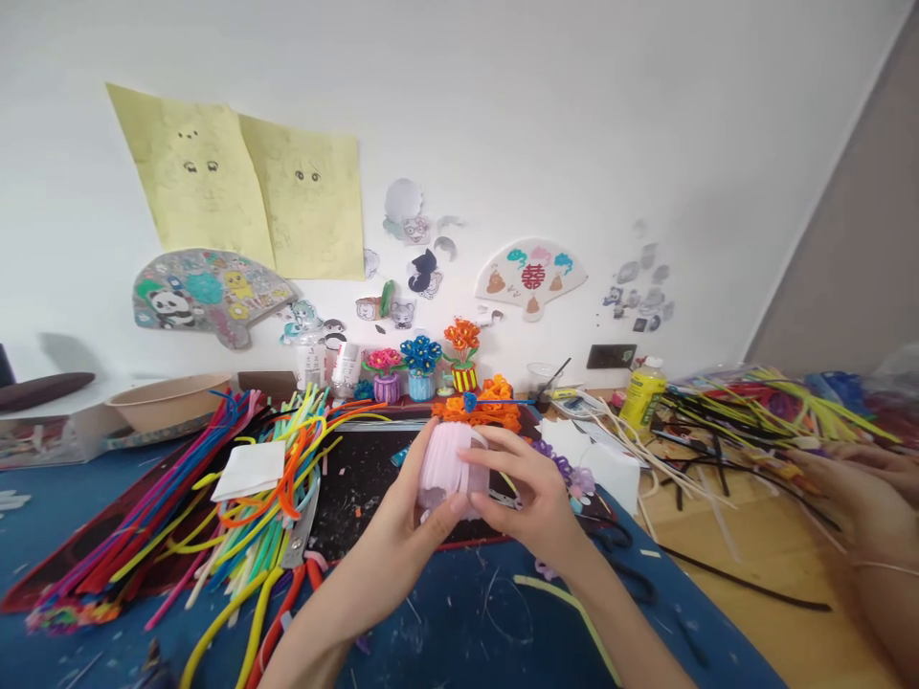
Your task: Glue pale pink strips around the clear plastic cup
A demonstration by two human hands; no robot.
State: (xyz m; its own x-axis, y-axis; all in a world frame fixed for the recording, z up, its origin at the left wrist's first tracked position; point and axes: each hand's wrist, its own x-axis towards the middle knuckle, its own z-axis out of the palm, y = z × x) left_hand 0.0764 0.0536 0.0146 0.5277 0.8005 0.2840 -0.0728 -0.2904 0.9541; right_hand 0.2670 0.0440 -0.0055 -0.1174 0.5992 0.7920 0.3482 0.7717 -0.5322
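Observation:
Both of my hands hold a small cup wrapped in pale pink pipe cleaner (451,457) above the black cutting mat (359,478). My left hand (409,522) grips it from the left and below, with the thumb on its front. My right hand (524,493) wraps round its right side, fingers curled over the pink surface. Just behind the cup lies an orange pipe-cleaner flower piece (484,407) with a blue stem across it.
A big heap of coloured pipe cleaners (236,498) lies at the left, with red-handled pliers (287,584) near it. Small pipe-cleaner flower pots (421,368) stand by the wall. A glue bottle (642,394) and more pipe cleaners are at the right, where another person's hand (854,478) rests.

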